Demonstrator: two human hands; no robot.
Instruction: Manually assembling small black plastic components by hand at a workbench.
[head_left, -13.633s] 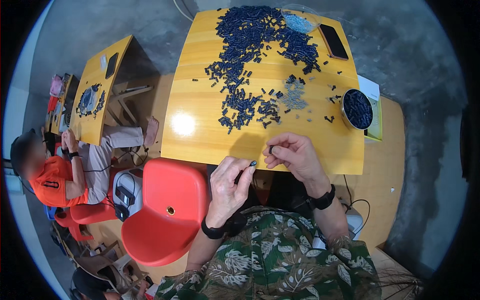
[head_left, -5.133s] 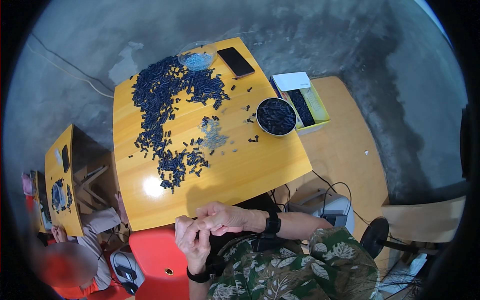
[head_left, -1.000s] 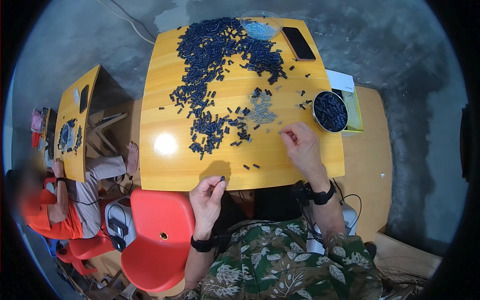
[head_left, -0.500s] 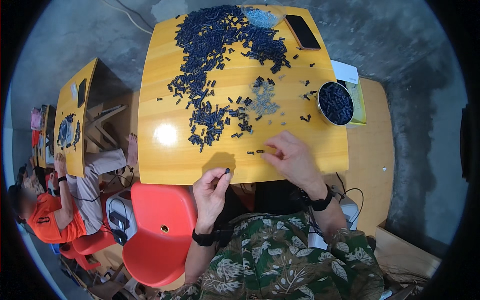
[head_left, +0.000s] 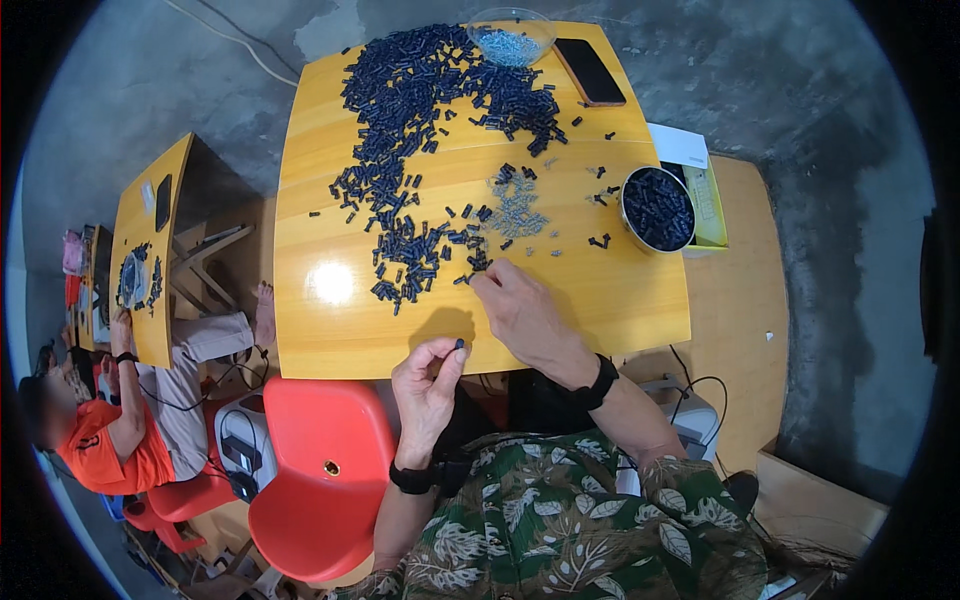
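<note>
My left hand [head_left: 425, 385], just off the table's near edge, pinches a small black plastic piece [head_left: 460, 344] upright between thumb and fingertips. Reaching over the table, my right hand [head_left: 520, 308] has its fingertips together at the near edge of a scattered pile of short black plastic pieces [head_left: 408, 258]. Whatever lies between those fingers is hidden. Just beyond my right hand is a loose heap of small clear or silvery bits [head_left: 518, 205], too small to name. A round tub [head_left: 628, 222] full of black pieces stands at the table's right edge.
A clear bowl of bluish small parts [head_left: 508, 46] and a dark phone [head_left: 590, 72] lie at the far side of the wooden table [head_left: 600, 300]. An open box [head_left: 710, 200] stands beyond the tub. A red chair [head_left: 325, 430] is at left. Another person [head_left: 110, 440] sits further left.
My right hand has moved left and away from me to the pile's near edge. Its wrist now covers the spot of two loose black pieces. My left hand keeps its pinch.
</note>
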